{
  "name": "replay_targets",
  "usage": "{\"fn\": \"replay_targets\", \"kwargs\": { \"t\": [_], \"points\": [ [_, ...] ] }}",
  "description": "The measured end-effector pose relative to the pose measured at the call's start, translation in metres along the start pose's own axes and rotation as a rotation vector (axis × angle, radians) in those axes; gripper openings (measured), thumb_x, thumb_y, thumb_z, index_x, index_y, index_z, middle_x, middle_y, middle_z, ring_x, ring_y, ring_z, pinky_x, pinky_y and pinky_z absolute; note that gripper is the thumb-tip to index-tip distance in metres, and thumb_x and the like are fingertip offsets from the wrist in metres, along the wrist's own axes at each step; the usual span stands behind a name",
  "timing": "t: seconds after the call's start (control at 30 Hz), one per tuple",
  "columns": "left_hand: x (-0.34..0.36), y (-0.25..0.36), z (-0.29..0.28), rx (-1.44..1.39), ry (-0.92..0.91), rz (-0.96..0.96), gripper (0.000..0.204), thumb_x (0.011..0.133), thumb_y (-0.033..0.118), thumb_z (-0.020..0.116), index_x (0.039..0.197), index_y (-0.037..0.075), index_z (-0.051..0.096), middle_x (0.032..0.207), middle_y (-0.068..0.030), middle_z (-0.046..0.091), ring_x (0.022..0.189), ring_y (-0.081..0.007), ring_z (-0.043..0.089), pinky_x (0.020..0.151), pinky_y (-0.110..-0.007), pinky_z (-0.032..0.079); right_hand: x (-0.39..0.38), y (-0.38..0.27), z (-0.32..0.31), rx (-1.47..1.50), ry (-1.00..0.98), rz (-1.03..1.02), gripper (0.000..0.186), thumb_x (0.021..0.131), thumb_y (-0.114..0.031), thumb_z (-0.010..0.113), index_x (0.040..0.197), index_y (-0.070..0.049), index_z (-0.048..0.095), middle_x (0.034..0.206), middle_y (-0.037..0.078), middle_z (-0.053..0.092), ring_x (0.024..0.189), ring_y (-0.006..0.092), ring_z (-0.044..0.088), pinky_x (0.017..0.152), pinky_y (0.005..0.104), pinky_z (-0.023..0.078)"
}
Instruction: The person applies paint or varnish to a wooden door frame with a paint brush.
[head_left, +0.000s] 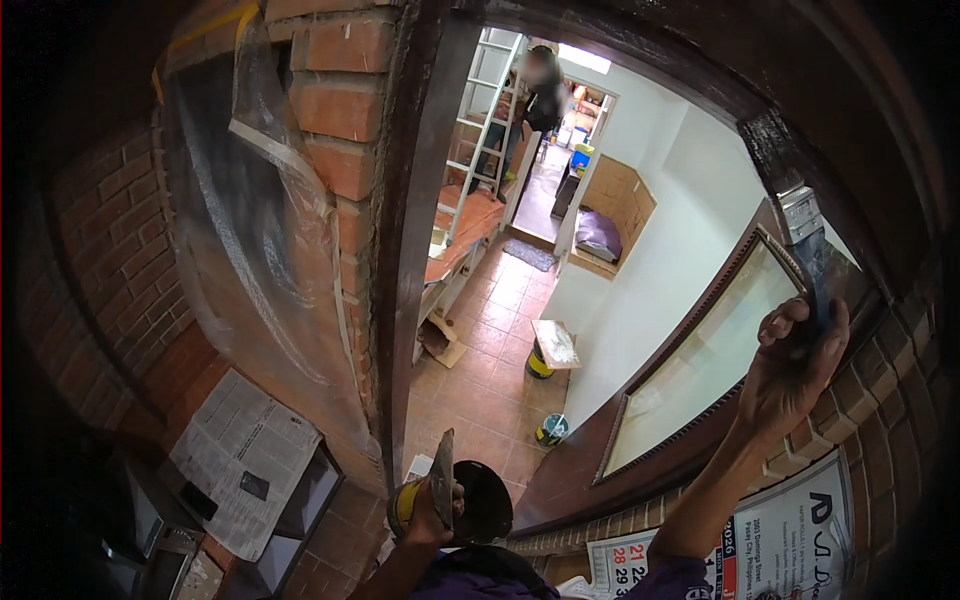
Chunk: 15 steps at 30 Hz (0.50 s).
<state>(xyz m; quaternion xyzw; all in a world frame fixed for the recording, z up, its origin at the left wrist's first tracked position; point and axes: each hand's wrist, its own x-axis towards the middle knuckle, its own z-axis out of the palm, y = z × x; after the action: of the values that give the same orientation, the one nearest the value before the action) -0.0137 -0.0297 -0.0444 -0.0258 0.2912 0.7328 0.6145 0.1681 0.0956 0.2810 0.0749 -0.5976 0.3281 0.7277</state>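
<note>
My right hand (790, 365) is raised at the right, its fingers closed around the handle of a paintbrush (803, 220). The dark, wet-looking bristles touch the dark brown door frame (690, 65) near its upper right corner. Low in the middle, my left hand (428, 518) is closed on a paint can (484, 495) with a yellow side and a black inside. A thin flat piece (442, 470) stands upright by that hand at the can's rim. Whether my fingers also hold this piece, I cannot tell.
A glazed door (700, 360) hangs at the right. Plastic sheeting (265, 240) covers the left wall, above newspaper (245, 455). Beyond the doorway, a person (540, 90) is by a ladder (484, 120). Farther in stand a board-topped bucket (555, 345) and a small can (551, 430).
</note>
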Motion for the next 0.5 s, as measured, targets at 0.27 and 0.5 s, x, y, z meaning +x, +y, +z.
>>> {"fn": "replay_targets", "kwargs": {
  "t": [0.27,0.5],
  "points": [
    [0.007,-0.009,-0.008,-0.019,-0.071,0.011,0.026,0.082,0.034,0.039,0.086,0.009,0.042,0.064,-0.0057,0.049,0.044,-0.0134,0.044,0.042,-0.024,0.038,0.000,-0.003,0.007,0.022,0.011,0.036,0.036,0.079,-0.015,0.055,0.109,-0.002,0.040,0.082,0.018,0.055,0.067,0.0186,0.053,0.056,0.0269,0.045],
    [0.001,-0.006,-0.003,0.027,-0.039,0.047,0.021,0.080,0.029,0.042,0.087,0.009,0.044,0.064,-0.0056,0.049,0.046,-0.0130,0.045,0.043,-0.023,0.039,0.000,-0.001,0.021,-0.121,-0.040,0.015,0.034,0.074,-0.009,0.059,0.103,0.000,0.044,0.086,0.016,0.054,0.070,0.0200,0.058,0.056,0.0268,0.047]
  ]
}}
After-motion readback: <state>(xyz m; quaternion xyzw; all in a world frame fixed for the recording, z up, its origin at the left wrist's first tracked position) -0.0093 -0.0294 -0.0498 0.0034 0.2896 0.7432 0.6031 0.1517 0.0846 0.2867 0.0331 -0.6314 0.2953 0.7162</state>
